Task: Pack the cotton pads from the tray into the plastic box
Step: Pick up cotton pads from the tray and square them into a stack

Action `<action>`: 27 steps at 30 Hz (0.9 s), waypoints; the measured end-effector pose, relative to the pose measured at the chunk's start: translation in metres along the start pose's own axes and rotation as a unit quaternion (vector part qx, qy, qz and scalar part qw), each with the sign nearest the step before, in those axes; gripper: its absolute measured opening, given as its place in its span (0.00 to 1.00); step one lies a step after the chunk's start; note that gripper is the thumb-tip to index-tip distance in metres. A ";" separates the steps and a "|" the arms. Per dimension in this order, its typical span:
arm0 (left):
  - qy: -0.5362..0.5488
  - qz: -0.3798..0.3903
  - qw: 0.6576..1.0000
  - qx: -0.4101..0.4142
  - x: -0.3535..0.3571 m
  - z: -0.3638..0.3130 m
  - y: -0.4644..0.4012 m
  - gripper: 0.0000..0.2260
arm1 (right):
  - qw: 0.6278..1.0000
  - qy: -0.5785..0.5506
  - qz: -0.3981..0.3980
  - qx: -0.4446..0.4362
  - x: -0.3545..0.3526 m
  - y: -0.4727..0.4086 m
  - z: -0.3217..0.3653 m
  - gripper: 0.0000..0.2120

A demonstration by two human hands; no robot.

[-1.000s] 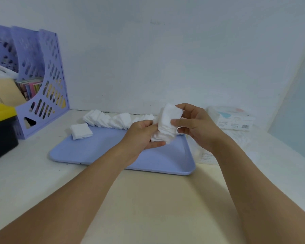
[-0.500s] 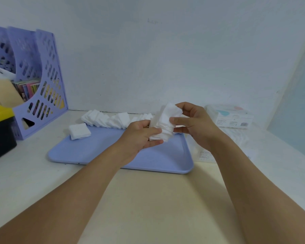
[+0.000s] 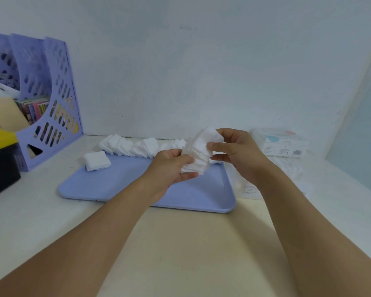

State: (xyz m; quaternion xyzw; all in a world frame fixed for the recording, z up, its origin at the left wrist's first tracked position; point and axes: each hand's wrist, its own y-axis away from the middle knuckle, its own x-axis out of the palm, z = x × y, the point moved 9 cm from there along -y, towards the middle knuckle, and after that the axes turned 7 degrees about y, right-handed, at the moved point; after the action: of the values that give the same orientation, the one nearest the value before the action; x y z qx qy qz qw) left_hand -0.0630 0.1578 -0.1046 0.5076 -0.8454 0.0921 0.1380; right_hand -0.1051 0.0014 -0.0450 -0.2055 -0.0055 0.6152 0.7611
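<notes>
Both hands are wrapped around one stack of cotton pads [image 3: 198, 152], held up in the air over the far right part of the tray [image 3: 124, 185]. From where I'm watching, my left hand [image 3: 171, 168] grips the bottom of the stack with thumb and curled fingers, and my right hand [image 3: 238, 150] pinches the upper end, thumb on the near face, fingers curled behind. So neither hand is loose; both are clamped on the same bundle, which leans a bit, top tilted away toward the wall.

Rest of the pads: a fanned-out row of pads [image 3: 137, 146] sits along the tray's back edge, leaning against each other, running from the left up to where my hands block the view. One small separate pile [image 3: 97, 161] lies at the tray's back left corner, partly hanging over the rim.

Tray is light blue and sits on the pale table [image 3: 180, 254]. To the right, behind my right hand, is a clear lidded plastic box [image 3: 283, 144] with a label; I can't tell what's in it. Just right of the tray lies some clear packaging [image 3: 291, 174] with printed text. On the left stands a purple file rack [image 3: 45, 103] stuffed with papers, and a black bin with a yellow lid [image 3: 0, 159] is at the edge.
</notes>
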 end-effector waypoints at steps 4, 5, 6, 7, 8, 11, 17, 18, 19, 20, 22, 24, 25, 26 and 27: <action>0.010 -0.006 1.000 -0.005 -0.002 0.001 -0.001 0.06 | 1.000 -0.019 -0.016 0.002 -0.008 0.001 0.001 0.09; 0.013 -0.008 1.000 -0.005 -0.003 0.001 -0.001 0.06 | 0.999 -0.033 -0.027 0.001 -0.014 0.000 0.003 0.10; 0.016 -0.010 1.000 -0.004 -0.003 0.000 -0.001 0.06 | 0.998 -0.049 -0.034 0.001 -0.019 0.000 0.004 0.10; 0.015 -0.012 1.000 -0.002 -0.004 0.000 -0.001 0.06 | 0.997 -0.067 -0.033 0.002 -0.023 0.000 0.006 0.09; 0.013 -0.013 1.000 0.001 -0.004 -0.001 -0.001 0.05 | 0.996 -0.081 -0.023 0.004 -0.023 0.000 0.007 0.09; 0.001 -0.010 1.000 0.006 -0.003 -0.002 0.000 0.06 | 0.997 -0.072 0.030 0.010 -0.008 0.002 0.008 0.10; -0.009 0.017 1.000 0.012 0.005 -0.005 0.002 0.10 | 0.999 0.017 0.032 0.016 0.003 0.001 -0.001 0.10; 0.000 0.021 1.000 0.010 0.006 -0.005 0.003 0.10 | 0.999 0.017 0.028 0.019 0.002 0.001 -0.001 0.10; 0.020 0.024 1.000 0.002 0.006 -0.005 0.003 0.11 | 0.999 0.015 0.025 0.022 0.001 0.001 -0.002 0.10; 0.051 0.021 0.998 -0.012 0.006 -0.005 0.003 0.13 | 0.999 0.014 0.024 0.024 0.001 0.001 -0.002 0.10; 0.106 0.012 0.994 -0.036 0.005 -0.003 0.003 0.15 | 0.999 0.014 0.024 0.024 0.001 0.001 -0.002 0.11; 0.108 0.006 0.993 -0.035 0.003 -0.004 0.001 0.14 | 0.999 0.011 0.029 0.025 0.001 0.002 -0.002 0.11; 0.099 0.010 0.995 -0.031 0.004 -0.005 0.001 0.13 | 0.999 0.010 0.035 0.027 0.002 0.003 -0.003 0.11; 0.090 0.015 0.996 -0.027 0.004 -0.005 0.001 0.13 | 0.999 0.010 0.040 0.028 0.002 0.003 -0.003 0.12; 0.082 0.018 0.996 -0.023 0.005 -0.004 0.001 0.13 | 0.998 0.011 0.046 0.028 0.004 0.003 -0.004 0.12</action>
State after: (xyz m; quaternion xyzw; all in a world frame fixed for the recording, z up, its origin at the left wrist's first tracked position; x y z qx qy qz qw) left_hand -0.0656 0.1556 -0.0988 0.4797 -0.8421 0.1162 0.2173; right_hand -0.1062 0.0041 -0.0503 -0.1907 0.0295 0.6470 0.7377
